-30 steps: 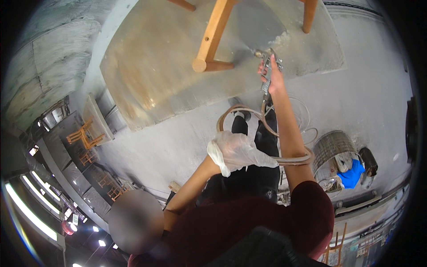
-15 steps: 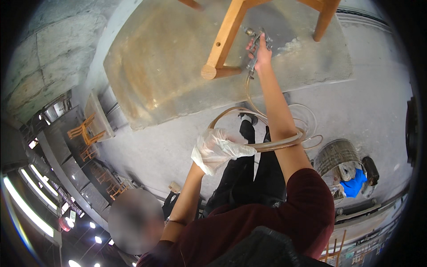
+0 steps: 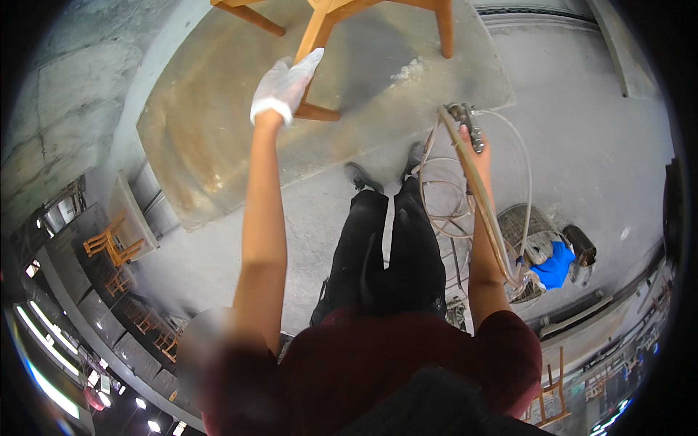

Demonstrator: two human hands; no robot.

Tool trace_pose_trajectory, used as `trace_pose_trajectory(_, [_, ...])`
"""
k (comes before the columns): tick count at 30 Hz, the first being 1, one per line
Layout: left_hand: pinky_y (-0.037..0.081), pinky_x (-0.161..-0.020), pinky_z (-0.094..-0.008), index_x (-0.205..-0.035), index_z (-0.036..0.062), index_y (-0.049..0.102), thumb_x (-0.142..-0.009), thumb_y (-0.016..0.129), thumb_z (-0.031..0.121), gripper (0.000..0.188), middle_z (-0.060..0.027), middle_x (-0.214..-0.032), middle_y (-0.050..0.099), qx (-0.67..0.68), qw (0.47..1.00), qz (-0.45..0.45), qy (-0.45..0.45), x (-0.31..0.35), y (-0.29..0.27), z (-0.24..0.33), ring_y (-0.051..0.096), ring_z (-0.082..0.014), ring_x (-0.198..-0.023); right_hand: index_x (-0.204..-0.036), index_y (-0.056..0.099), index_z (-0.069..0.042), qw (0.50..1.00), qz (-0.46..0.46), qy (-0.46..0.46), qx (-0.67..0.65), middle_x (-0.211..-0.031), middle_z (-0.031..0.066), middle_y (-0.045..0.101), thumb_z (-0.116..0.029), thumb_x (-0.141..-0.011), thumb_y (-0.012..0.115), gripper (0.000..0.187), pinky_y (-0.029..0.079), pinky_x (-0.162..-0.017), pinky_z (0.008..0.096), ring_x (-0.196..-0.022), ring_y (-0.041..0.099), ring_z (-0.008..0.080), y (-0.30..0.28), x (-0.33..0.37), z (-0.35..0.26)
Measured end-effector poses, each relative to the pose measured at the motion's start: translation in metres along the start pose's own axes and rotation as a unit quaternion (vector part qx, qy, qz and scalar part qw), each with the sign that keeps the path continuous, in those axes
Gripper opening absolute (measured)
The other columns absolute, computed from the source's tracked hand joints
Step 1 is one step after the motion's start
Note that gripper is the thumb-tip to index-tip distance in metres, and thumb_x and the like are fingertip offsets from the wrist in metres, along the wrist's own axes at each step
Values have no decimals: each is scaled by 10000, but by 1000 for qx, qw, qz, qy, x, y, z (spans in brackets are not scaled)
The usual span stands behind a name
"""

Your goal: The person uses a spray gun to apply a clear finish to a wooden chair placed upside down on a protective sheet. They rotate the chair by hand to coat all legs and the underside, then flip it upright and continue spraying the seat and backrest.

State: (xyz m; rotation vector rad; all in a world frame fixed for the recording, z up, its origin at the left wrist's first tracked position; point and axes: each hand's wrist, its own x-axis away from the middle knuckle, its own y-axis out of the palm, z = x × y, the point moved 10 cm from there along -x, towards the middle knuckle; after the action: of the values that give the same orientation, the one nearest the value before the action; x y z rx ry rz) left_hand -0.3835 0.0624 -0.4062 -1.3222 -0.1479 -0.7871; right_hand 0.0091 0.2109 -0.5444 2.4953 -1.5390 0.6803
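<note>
A wooden chair (image 3: 318,27), seen in part, stands at the top of the view on a large stained board (image 3: 240,145). My left hand (image 3: 282,89), in a thin whitish plastic glove, is closed on one of its legs; the glove hides the gripped stretch and most of the fingers. Off to the right, beyond the board's edge, my bare right hand (image 3: 476,149) holds a metal spray gun (image 3: 469,127). A brownish hose (image 3: 476,185) and a clear hose (image 3: 525,167) loop from near the gun down along my right forearm.
Right of my legs is a round, grimy bucket (image 3: 518,225) with a blue cloth (image 3: 554,265) and a dark canister (image 3: 579,245) beside it. More wooden chairs (image 3: 113,240) stand far left. Another person's blurred head (image 3: 211,341) is close by my left arm.
My left hand has left the hose coil and moved up onto the chair leg. The right hand, still with the spray gun, has swung down and right, away from the chair.
</note>
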Motion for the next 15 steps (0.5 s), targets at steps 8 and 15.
trace_pose_trajectory(8, [568, -940, -455, -1400, -5, 518, -1034, 444, 175, 415, -132, -1403, 586, 429, 887, -170, 2, -10, 101, -44, 686, -396, -1079, -978, 669, -46, 995, 85, -23, 35, -774, -18, 644, -338, -992, 666, 292, 409, -564, 234, -604, 507, 46, -105, 45, -40])
trace_pose_trajectory(15, [592, -858, -502, -1287, 5, 545, -929, 711, 244, 462, -201, -1144, 638, 681, 692, -101, -216, 133, 258, -54, 679, -380, -1001, -1010, 674, -2, 984, 172, -36, 30, -777, 23, 660, -256, -985, 686, 256, 491, -710, 267, -748, 615, 95, -139, 93, -18])
